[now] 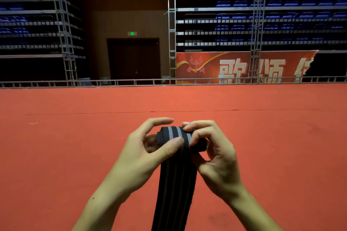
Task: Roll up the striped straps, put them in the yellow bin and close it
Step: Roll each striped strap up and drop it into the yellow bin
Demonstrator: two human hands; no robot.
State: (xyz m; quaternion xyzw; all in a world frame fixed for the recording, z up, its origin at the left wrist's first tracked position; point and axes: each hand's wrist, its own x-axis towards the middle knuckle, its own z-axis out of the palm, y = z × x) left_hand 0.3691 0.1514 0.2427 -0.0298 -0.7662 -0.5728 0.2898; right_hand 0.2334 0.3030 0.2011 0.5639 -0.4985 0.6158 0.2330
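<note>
A black strap with grey stripes (174, 184) is held up in front of me, its top end wound into a small roll and its loose length hanging down out of the bottom of the view. My left hand (150, 148) grips the roll from the left, thumb pressed on its front. From the right, my right hand (212, 148) pinches the roll with curled fingers over its top. No yellow bin is in view.
A wide red carpet floor (75, 137) stretches ahead, with a seam line across it. A low metal rail (131, 81) borders its far edge. Beyond stand folded blue seating tiers, metal trusses, a red banner (234, 66) and a dark double door (134, 60).
</note>
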